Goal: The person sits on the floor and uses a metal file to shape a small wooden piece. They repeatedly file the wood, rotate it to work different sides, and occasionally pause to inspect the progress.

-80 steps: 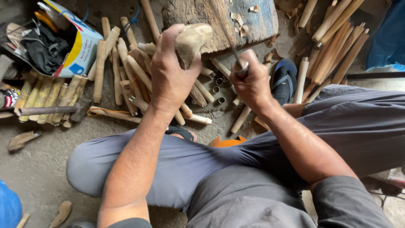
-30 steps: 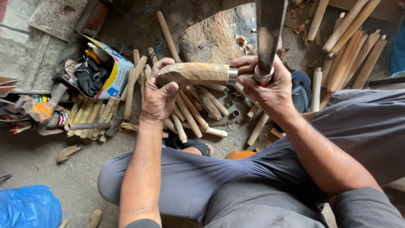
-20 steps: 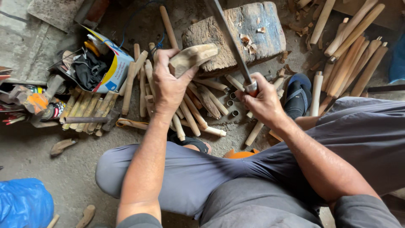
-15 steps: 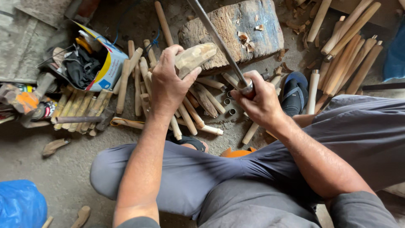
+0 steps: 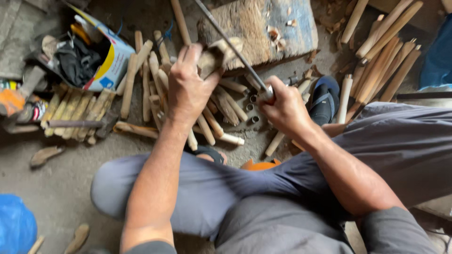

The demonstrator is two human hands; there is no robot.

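A pale, roughly carved wooden piece (image 5: 217,55) (partly hidden by fingers) is clasped in the left hand (image 5: 188,89) above the scattered sticks, its rounded end pointing toward the chopping block. A long, thin metal blade (image 5: 230,44) slants from upper left across that end, its handle gripped in the right hand (image 5: 285,109).

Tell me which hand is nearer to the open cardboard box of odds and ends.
Left. The left hand grips a carved wood piece just right of the cardboard box; the right hand, holding a long blade, is farther right.
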